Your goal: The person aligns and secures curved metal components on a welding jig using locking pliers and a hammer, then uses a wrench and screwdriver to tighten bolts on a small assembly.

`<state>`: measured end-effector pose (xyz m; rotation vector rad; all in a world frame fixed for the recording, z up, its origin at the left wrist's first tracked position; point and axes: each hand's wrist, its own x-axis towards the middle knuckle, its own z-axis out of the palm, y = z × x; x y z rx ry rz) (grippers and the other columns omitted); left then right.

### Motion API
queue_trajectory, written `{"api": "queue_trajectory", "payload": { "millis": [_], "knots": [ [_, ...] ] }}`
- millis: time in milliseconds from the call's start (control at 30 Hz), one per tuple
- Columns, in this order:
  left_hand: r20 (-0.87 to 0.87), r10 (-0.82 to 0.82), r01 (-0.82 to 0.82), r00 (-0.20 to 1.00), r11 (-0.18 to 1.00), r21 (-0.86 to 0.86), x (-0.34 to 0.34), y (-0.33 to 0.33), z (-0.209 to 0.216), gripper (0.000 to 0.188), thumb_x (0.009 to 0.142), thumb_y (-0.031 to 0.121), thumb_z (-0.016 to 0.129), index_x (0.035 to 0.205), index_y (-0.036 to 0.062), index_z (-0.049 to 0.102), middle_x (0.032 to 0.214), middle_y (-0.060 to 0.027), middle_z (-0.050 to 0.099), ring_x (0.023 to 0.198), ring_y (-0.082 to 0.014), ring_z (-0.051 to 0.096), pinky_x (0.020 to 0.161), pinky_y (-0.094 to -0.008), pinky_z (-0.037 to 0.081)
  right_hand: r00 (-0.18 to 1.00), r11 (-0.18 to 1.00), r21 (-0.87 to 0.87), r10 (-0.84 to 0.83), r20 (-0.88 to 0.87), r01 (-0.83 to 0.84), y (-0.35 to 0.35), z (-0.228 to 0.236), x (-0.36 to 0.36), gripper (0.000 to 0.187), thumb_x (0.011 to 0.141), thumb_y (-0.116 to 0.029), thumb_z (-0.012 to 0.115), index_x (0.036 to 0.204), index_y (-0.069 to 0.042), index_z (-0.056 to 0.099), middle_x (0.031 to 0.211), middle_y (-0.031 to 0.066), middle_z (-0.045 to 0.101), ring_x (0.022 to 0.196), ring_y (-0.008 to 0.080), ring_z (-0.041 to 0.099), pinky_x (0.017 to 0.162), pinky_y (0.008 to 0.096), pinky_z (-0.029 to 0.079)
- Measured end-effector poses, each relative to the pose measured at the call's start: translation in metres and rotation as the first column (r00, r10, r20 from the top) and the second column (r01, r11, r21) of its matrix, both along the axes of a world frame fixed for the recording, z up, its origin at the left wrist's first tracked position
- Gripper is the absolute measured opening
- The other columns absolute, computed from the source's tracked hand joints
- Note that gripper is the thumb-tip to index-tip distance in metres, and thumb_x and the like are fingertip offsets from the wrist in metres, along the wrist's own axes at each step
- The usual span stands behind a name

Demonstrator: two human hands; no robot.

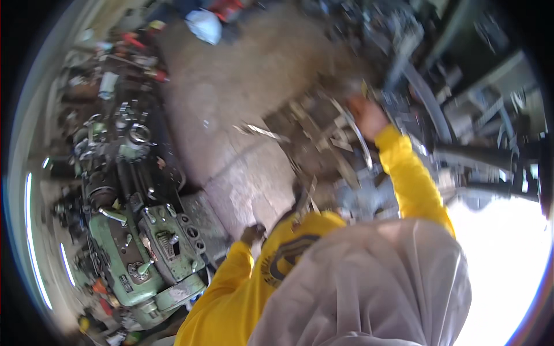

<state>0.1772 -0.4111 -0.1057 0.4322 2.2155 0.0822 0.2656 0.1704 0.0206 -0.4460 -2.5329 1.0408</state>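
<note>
Lathe (135,254), green, stands left in the room alongside a concrete floor (231,75). Right of the floor, a brown surface (287,124) carries blurred bars (316,135). A pale curved strip (362,140) shows at its right side, near your right grip (369,118). Blur conceals whether that grip or your left grip (253,233) is open or closed. Bright light (502,259) fills the near right.

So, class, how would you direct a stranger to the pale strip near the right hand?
Follow the yellow right sleeve up to the right hand. Beside it, a blurred pale strip slants downward. Its bowed shape sets it apart from the straighter pieces to its left.
</note>
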Motion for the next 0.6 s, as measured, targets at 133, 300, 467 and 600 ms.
{"api": "queue_trajectory", "payload": {
  "millis": [133,300,467,600],
  "knots": [
    [0.05,0.023,-0.022,0.998,0.999,-0.024,0.011,0.012,-0.013,0.042,0.081,0.05,0.057,0.108,0.0182,0.066,0.103,-0.0174,0.067,0.098,-0.0336,0.065,0.086,-0.0419,0.051,0.984,0.927,0.375,-0.041,0.173,-0.027,0.02,0.012,0.002,0.02,0.086,-0.025,0.057,0.096,-0.011,0.067,0.097,0.013,0.062,0.094,0.0328,0.06,0.08,0.0418,0.049],
    [0.057,-0.003,0.006,0.998,0.999,-0.045,0.008,0.01,-0.019,0.048,0.081,0.044,0.064,0.118,0.0131,0.059,0.102,-0.0194,0.067,0.099,-0.0384,0.062,0.079,-0.0434,0.05,0.952,0.87,0.493,-0.141,0.272,-0.012,0.025,0.002,0.015,0.022,0.081,-0.03,0.065,0.097,-0.015,0.071,0.099,0.0083,0.065,0.098,0.0273,0.061,0.084,0.0402,0.049],
    [0.049,0.022,-0.024,0.999,0.998,0.05,0.01,0.03,-0.002,0.038,0.087,0.041,0.058,0.116,0.0161,0.062,0.097,-0.0175,0.068,0.094,-0.037,0.065,0.075,-0.0437,0.051,0.866,0.837,0.546,-0.251,0.432,-0.03,0.023,0.004,0.015,0.024,0.08,-0.032,0.067,0.098,-0.016,0.071,0.097,0.0078,0.067,0.1,0.0264,0.062,0.084,0.0408,0.05],
    [0.071,0.094,-0.09,0.993,0.995,-0.052,0.012,0.024,-0.002,0.047,0.08,0.046,0.059,0.115,0.0143,0.064,0.108,-0.0197,0.066,0.104,-0.0338,0.063,0.09,-0.0409,0.049,0.821,0.88,0.474,-0.271,0.503,0.0,0.023,0.001,0.009,0.024,0.082,-0.03,0.066,0.1,-0.015,0.07,0.096,0.0095,0.068,0.097,0.0284,0.064,0.082,0.0415,0.051]
  ]
}}
